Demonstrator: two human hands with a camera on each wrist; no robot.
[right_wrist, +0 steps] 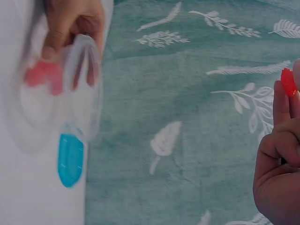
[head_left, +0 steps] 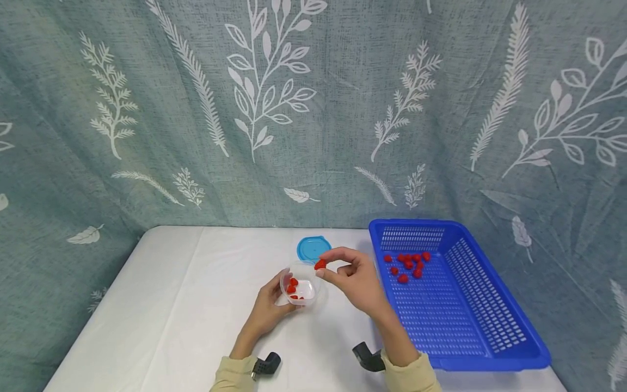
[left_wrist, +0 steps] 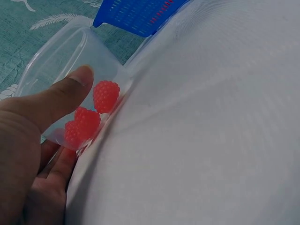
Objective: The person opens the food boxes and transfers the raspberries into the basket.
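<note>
While the clear cup (head_left: 307, 288), holding red berries (left_wrist: 106, 96), is gripped by the left hand (head_left: 266, 310), another berry (head_left: 320, 264) is pinched by the right hand (head_left: 356, 283) near the cup; filling seems in progress, release inside being called for next

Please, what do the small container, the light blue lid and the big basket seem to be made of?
The container looks like clear plastic: red berries show through its wall. The lid is probably smooth plastic, given its even colour. The basket seems rigid, slightly glossy plastic, with regular slots.
</note>
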